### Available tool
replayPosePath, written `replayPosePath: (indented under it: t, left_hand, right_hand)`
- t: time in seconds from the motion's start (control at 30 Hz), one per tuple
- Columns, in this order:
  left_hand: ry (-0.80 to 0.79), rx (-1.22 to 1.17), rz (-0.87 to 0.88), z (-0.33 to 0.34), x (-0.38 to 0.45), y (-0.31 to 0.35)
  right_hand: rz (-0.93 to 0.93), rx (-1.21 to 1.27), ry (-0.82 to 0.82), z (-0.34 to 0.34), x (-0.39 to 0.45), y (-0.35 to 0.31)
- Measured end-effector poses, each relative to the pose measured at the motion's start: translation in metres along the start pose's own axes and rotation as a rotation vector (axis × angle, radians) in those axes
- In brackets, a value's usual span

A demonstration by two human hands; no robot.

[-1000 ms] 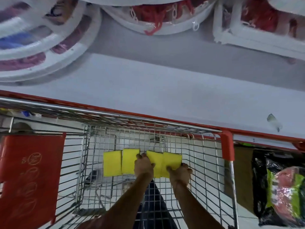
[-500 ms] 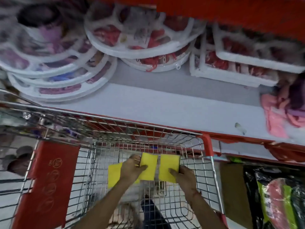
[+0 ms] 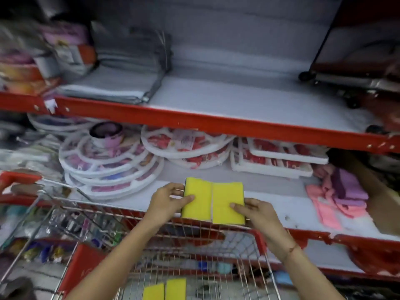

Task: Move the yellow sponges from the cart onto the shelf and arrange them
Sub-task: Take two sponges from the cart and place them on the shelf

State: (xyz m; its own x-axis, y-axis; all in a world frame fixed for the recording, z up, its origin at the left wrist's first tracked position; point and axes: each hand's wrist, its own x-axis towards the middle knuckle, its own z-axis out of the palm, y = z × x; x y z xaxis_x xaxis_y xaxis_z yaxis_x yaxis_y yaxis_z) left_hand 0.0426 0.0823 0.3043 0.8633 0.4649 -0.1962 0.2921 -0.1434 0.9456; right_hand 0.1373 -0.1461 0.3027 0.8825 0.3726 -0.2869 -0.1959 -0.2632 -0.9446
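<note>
Two yellow sponges are held side by side above the cart's front rim, at the edge of the white shelf point(image 3: 134, 198). My left hand point(image 3: 166, 202) grips the left sponge point(image 3: 198, 198), thumb on top. My right hand point(image 3: 255, 215) grips the right sponge point(image 3: 228, 202). Both sponges have a dark underside. Two more yellow sponges point(image 3: 165, 290) lie in the wire cart point(image 3: 216, 256) at the bottom of the view.
White round trays point(image 3: 112, 167) and rectangular trays point(image 3: 275, 161) are stacked at the back of the shelf. Pink and purple cloths point(image 3: 339, 198) lie at the right. A red-edged upper shelf point(image 3: 216, 124) hangs above, with folded grey items point(image 3: 121, 83).
Both hands have lifted two sponges up out of the cart basket to the shelf's front edge. Two sponges stayed in the cart. The view has tilted upward.
</note>
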Motion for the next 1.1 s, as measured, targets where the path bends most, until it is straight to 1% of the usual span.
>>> replayPosePath:
  t: [0.07, 0.13, 0.27, 0.43, 0.53, 0.63, 0.7, 0.77, 0.83, 0.9, 0.97, 1.03, 1.1]
  left_hand:
    - [-0.025, -0.063, 0.039, -0.009, 0.002, 0.029]
    - [-0.015, -0.107, 0.114, -0.021, 0.006, 0.061]
    - [0.026, -0.192, 0.212, -0.037, 0.017, 0.120]
    - [0.022, -0.186, 0.314, -0.050, 0.042, 0.191]
    - [0.044, -0.177, 0.284, -0.050, 0.072, 0.216]
    - [0.053, -0.129, 0.217, -0.044, 0.099, 0.228]
    - [0.042, -0.106, 0.148, -0.040, 0.116, 0.230]
    - [0.024, -0.064, 0.071, -0.037, 0.128, 0.227]
    - [0.042, -0.025, 0.020, -0.037, 0.139, 0.222]
    - [0.079, 0.014, 0.006, -0.037, 0.148, 0.215]
    - [0.105, 0.077, 0.012, -0.036, 0.156, 0.210]
    - [0.124, 0.179, 0.030, -0.037, 0.158, 0.205]
    - [0.201, 0.289, 0.079, -0.038, 0.155, 0.203]
  right_hand:
    - [-0.059, 0.012, -0.026, -0.006, -0.002, -0.035]
    - [-0.150, 0.018, -0.038, -0.011, -0.004, -0.074]
    - [-0.282, 0.011, -0.012, -0.019, 0.002, -0.140]
    - [-0.341, 0.030, -0.024, -0.030, 0.028, -0.206]
    - [-0.315, 0.038, -0.019, -0.031, 0.050, -0.233]
    - [-0.235, 0.066, 0.004, -0.028, 0.081, -0.244]
    - [-0.181, 0.023, -0.009, -0.026, 0.098, -0.243]
    - [-0.152, -0.053, 0.014, -0.024, 0.110, -0.239]
    - [-0.125, -0.080, 0.046, -0.025, 0.124, -0.233]
    - [-0.128, -0.145, 0.106, -0.026, 0.134, -0.226]
    - [-0.155, -0.270, 0.165, -0.028, 0.149, -0.220]
    - [-0.161, -0.440, 0.218, -0.024, 0.144, -0.219]
    - [-0.194, -0.499, 0.277, -0.020, 0.134, -0.221]
